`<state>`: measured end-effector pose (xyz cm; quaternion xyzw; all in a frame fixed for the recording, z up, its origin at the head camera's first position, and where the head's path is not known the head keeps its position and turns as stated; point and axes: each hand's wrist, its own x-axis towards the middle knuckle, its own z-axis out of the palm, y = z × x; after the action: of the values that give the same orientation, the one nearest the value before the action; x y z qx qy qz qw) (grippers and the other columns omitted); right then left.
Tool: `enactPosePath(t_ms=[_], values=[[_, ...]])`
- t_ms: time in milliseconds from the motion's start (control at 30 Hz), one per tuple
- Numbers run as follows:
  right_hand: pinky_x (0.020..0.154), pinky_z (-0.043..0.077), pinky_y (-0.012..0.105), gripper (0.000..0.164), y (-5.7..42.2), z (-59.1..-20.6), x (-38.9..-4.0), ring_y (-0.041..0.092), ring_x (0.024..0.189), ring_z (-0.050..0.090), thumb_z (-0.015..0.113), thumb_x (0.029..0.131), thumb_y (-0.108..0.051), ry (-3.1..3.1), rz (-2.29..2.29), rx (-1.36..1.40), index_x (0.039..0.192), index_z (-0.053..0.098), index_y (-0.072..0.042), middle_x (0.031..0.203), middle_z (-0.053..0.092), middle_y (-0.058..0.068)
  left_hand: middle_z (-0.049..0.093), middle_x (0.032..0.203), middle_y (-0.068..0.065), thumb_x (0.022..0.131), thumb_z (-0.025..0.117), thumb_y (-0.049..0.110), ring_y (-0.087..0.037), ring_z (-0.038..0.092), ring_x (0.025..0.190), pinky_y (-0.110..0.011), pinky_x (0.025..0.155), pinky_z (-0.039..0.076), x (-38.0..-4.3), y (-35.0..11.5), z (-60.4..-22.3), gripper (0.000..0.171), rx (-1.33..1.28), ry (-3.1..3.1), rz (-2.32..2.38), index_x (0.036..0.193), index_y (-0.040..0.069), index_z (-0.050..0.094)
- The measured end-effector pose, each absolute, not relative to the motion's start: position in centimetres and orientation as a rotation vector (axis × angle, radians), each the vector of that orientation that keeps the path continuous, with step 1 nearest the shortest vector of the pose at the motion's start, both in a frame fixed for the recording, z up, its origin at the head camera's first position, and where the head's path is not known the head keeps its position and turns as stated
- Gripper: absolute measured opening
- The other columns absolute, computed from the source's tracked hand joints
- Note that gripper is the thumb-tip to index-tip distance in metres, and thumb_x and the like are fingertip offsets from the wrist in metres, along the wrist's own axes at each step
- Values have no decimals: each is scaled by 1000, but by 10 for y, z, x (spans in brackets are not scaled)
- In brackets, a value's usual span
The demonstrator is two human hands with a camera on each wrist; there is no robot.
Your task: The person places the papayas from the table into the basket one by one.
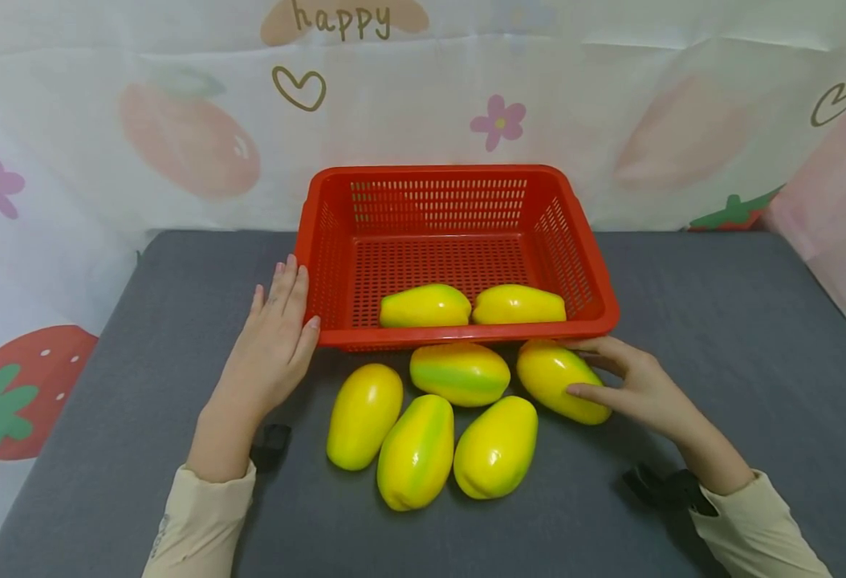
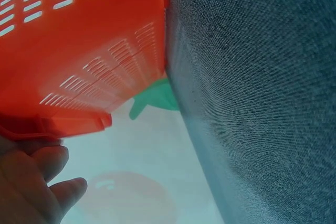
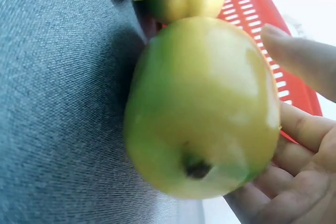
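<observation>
The right hand (image 1: 632,381) was clamped round a yellow fruit (image 1: 551,379), thumb on the near side and fingers curved along the far side; how firmly they pressed could not be told. That fruit was outside the basket (image 1: 365,337), just in front of the right part of its front rim, and whether its underside touched the grey table (image 1: 141,337) was not clear. The right wrist view showed a dark stem spot (image 3: 197,169) on its end. The left hand (image 1: 271,345) gripped nothing: its fingers were straight and rested against the basket's left side, with the thumb near the front corner.

Just left of the held fruit, a green-striped fruit (image 1: 461,374) lay sideways along the front rim. Three more lay nearer the person: a left fruit (image 1: 365,416), a middle fruit (image 1: 416,452) with a green stripe, and a right fruit (image 1: 497,447). Inside the red basket, two fruits (image 1: 425,307) lay end to end along the front wall. Pale sleeves (image 1: 206,514) covered both forearms, and behind the table hung a printed cloth (image 1: 408,112) with flowers, hearts and the word "happy".
</observation>
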<state>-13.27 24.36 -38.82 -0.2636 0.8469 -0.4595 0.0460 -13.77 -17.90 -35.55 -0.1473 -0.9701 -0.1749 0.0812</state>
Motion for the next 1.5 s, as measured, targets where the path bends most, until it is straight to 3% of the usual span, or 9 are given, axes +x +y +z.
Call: enactPosePath(t_ms=[200,367,433,633,967,1500], values=[[94,42,17,57,244,-391,-134,10,116,51,73,83,-13,2570,-1326,-726,134,49,-4,133,52,10,7,156,-20,99,37,21,-33,6,143,-53,113,7,-137,-179,-356,60,-440,-2895,-520,147,-7,15],[93,46,34,66,243,-391,-133,28,115,52,72,84,-18,2560,-1245,-639,140,41,-3,138,47,13,8,155,-20,99,37,21,-33,6,143,-53,113,7,-138,-179,-357,60,-439,-2890,-521,148,-7,15],[88,47,37,70,242,-391,-133,28,110,54,73,83,-20,2551,-1225,-626,142,38,-3,136,48,14,8,155,-20,98,37,21,-33,7,143,-53,113,7,-138,-179,-357,61,-437,-2889,-521,148,-6,15],[77,44,31,79,239,-395,-133,19,93,51,76,80,-26,2584,-1153,-653,144,35,-9,125,54,8,7,156,-20,99,37,22,-32,6,143,-53,113,7,-138,-180,-357,61,-435,-2896,-516,148,-6,15],[81,44,39,85,235,-399,-132,21,98,51,79,77,-29,2576,-1152,-636,146,32,-11,130,51,10,7,156,-19,99,36,22,-31,5,143,-52,113,6,-138,-179,-357,60,-429,-2901,-525,148,-6,15],[81,44,34,82,239,-395,-131,19,99,51,78,77,-28,2562,-1156,-643,145,35,-13,132,51,7,7,156,-19,99,37,22,-31,6,143,-53,113,7,-138,-179,-357,60,-431,-2894,-521,148,-6,15]])
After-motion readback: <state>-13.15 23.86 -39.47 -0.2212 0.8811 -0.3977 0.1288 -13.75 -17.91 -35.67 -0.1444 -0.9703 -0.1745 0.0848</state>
